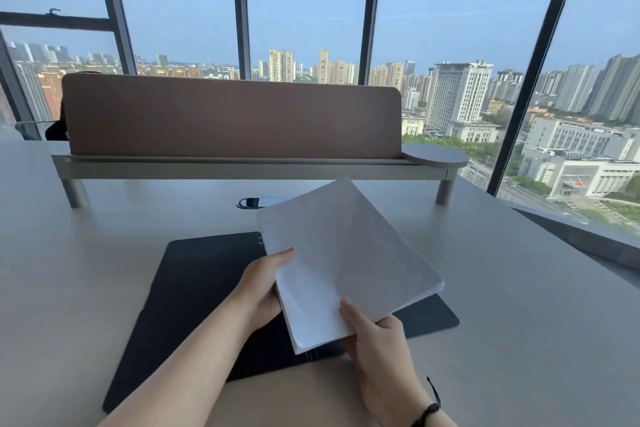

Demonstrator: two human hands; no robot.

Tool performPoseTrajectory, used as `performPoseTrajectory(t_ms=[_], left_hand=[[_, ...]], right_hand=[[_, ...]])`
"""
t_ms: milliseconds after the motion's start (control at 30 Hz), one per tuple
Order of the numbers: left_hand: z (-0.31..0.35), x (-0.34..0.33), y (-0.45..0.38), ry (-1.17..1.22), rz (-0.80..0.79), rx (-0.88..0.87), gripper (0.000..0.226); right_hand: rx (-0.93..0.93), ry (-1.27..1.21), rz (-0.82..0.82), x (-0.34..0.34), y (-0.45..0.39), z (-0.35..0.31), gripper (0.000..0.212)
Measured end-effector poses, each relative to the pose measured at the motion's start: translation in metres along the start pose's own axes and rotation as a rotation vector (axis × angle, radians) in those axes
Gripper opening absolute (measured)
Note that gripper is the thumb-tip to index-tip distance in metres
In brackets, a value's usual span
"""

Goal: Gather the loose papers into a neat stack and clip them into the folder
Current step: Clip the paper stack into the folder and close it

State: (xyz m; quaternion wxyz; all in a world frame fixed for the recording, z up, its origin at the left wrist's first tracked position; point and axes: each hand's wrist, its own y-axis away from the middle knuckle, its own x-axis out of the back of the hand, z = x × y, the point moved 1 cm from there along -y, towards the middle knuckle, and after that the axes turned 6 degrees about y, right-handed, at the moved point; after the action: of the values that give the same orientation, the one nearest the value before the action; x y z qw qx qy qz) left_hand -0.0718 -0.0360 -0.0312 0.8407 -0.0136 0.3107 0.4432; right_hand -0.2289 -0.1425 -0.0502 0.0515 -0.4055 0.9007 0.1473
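Grey matte desk [86,253] fills the view. Nearest: right hand [377,350], black cord bracelet [431,407] at the wrist, thumb on top of the thick squared stack of white papers [346,260], gripping its near edge. Left hand [265,282] grips the stack's left edge. Stack is lifted and tilted over the open flat black folder [187,295] lying on the desk. Beyond: brown fabric divider panel [232,114], then tall windows [311,10] showing a city skyline.
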Motion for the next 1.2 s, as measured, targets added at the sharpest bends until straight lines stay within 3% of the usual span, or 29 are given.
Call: performPoseTrajectory(t_ms=[200,333,433,567,833,933,1000,1100,1200], left_hand=[[0.003,0.000,0.010,-0.114,0.000,-0.062,0.029],[0.006,0.001,0.017,-0.128,-0.002,-0.071,0.028],[0.005,0.001,0.017,-0.169,0.000,-0.051,0.029],[0.002,-0.003,0.018,-0.273,-0.042,-0.057,0.027],[-0.001,-0.006,0.013,-0.384,-0.161,-0.082,0.027],[-0.004,-0.005,0.001,-0.443,-0.046,-0.162,0.031],[-0.002,-0.002,-0.011,-0.507,0.128,-0.285,0.036],[0.000,0.001,-0.025,-0.926,0.378,-0.427,0.027],[-0.006,-0.005,-0.034,-1.192,0.392,-0.367,0.028]], right_hand=[[-0.009,0.001,-0.229,0.041,-0.005,-0.028,0.028],[-0.090,-0.105,-0.239,0.087,-0.030,-0.065,0.044],[-0.171,0.098,-0.271,0.101,-0.056,-0.082,0.054],[-0.230,0.389,-0.359,0.086,-0.082,-0.083,0.037],[-0.039,0.360,-0.421,0.086,-0.105,-0.073,0.025],[-0.055,0.289,-0.343,0.099,-0.108,-0.081,0.024],[-0.045,0.264,-0.287,0.109,-0.112,-0.086,0.022],[-0.024,0.277,-0.235,0.114,-0.118,-0.086,0.019],[-0.016,0.368,-0.231,0.113,-0.123,-0.080,0.022]])
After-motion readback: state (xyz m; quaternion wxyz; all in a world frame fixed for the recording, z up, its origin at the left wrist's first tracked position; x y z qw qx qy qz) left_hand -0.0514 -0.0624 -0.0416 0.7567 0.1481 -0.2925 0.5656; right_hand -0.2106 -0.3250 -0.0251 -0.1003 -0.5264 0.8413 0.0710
